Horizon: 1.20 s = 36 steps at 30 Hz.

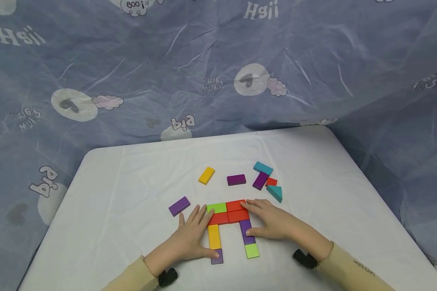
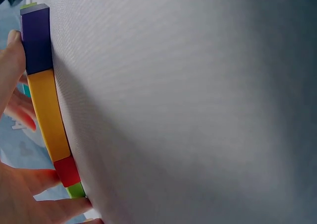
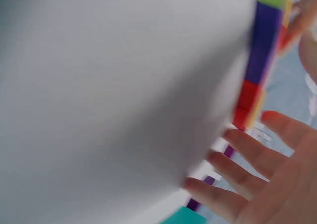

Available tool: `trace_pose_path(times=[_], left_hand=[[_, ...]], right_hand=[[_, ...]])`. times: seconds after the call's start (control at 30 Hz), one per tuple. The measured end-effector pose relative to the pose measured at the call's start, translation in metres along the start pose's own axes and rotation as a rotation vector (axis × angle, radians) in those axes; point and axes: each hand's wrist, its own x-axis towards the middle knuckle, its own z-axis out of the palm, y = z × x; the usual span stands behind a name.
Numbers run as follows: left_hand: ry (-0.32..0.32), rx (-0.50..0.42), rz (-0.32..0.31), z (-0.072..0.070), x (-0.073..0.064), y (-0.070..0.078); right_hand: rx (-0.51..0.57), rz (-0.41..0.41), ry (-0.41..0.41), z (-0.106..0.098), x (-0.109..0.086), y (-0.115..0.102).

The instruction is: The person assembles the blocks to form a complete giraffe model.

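Note:
On the white table, flat blocks form a bridge shape. Its top holds a green block (image 1: pixel 216 208) and three red blocks (image 1: pixel 238 216). The left leg is a yellow block (image 1: pixel 214 236) above a small purple block (image 1: pixel 217 261); the right leg is a long purple block (image 1: pixel 245 227) above a small green block (image 1: pixel 252 251). My left hand (image 1: pixel 192 238) lies spread along the left side, its thumb on the small purple block and fingertips at the top-left corner. My right hand (image 1: pixel 274 220) spreads along the right side, index finger at the upper red block, thumb touching the long purple block.
Loose blocks lie beyond the shape: a purple one (image 1: pixel 179 206) at left, a yellow one (image 1: pixel 206 176), another purple one (image 1: pixel 236 180). A cluster at right includes a blue block (image 1: pixel 263 168) and a teal triangle (image 1: pixel 275 193). A patterned blue-grey cloth (image 1: pixel 211 60) hangs behind the table.

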Motion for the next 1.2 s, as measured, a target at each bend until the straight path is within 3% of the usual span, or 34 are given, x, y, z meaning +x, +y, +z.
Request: trace_pose_path(times=[0.2, 0.4, 0.73, 1.0, 1.2], left_hand=[[0.000, -0.007, -0.008, -0.001, 0.000, 0.000], [0.000, 0.000, -0.010, 0.000, -0.003, 0.000], [0.016, -0.007, 0.005, -0.001, -0.003, -0.001], [-0.001, -0.023, 0.010, -0.001, -0.002, 0.000], [-0.006, -0.032, -0.006, 0.001, -0.001, -0.002]], right_hand=[[-0.023, -0.007, 0.105, -0.027, 0.026, -0.004], [-0.028, -0.035, 0.227, -0.039, 0.060, -0.004], [-0.048, 0.026, 0.230, -0.040, 0.092, 0.005], [-0.132, 0.008, 0.206, -0.031, 0.105, 0.006], [-0.172, -0.005, 0.238, -0.029, 0.108, 0.004]])
